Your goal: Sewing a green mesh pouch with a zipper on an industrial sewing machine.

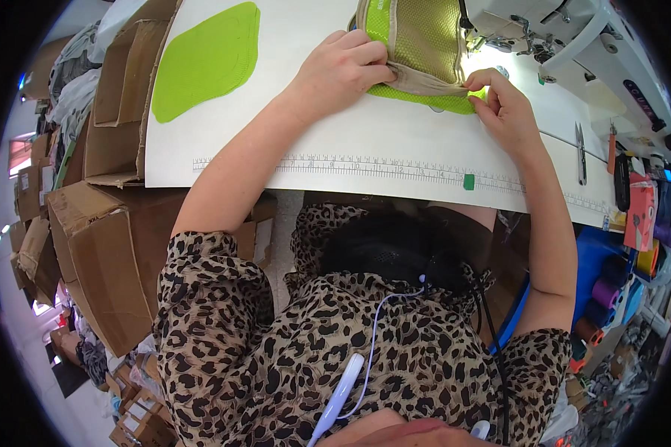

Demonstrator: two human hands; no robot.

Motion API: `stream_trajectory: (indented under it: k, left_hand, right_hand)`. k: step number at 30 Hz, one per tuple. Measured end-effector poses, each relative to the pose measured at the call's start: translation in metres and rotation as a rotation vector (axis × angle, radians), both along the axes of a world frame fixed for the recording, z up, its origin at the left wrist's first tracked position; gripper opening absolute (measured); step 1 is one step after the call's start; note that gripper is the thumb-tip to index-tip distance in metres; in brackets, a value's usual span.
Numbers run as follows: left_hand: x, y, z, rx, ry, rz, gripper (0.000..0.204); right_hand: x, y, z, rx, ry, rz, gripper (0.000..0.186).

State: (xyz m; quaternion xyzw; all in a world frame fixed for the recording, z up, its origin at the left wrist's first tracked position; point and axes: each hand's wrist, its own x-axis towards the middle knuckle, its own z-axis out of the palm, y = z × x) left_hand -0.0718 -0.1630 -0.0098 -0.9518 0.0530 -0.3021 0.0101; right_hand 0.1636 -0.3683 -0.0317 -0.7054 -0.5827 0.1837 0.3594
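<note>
A partly sewn fabric piece (427,46), khaki mesh with lime-green panels and a beige edging strip, lies on the white table under the sewing machine's light. At its left side, my left hand (343,71) has its fingers closed on the beige edging. My right hand (503,112) pinches the near right corner of the same piece between thumb and forefinger. The edging runs between the two hands, and a green mesh panel shows beneath it. The far end of the piece is cut off by the picture's upper edge.
The sewing machine (611,45) stands at the far right. Flat lime-green cut pieces (207,61) lie stacked at the table's left. A printed ruler scale (350,165) runs along the front edge. Thread snips (581,154) lie at the right. Cardboard boxes (104,253) crowd the left side.
</note>
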Motion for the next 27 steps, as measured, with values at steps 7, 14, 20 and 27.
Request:
stream_trajectory:
  k: [7, 14, 20, 27]
  left_hand:
    - [0.002, 0.004, 0.004, 0.046, -0.033, 0.083, 0.027]
    - [-0.003, 0.009, 0.008, 0.051, -0.016, 0.088, 0.029]
    - [-0.009, 0.008, 0.002, -0.06, 0.138, 0.049, 0.031]
    - [-0.01, 0.008, 0.005, -0.058, 0.149, 0.054, 0.034]
  right_hand:
    - [0.001, 0.003, 0.0, 0.039, 0.014, 0.012, 0.022]
    - [-0.006, 0.001, 0.011, 0.012, 0.059, 0.004, 0.025]
    - [-0.008, -0.001, 0.013, 0.033, 0.084, 0.053, 0.022]
    - [-0.005, 0.0, 0.011, 0.042, 0.079, 0.05, 0.023]
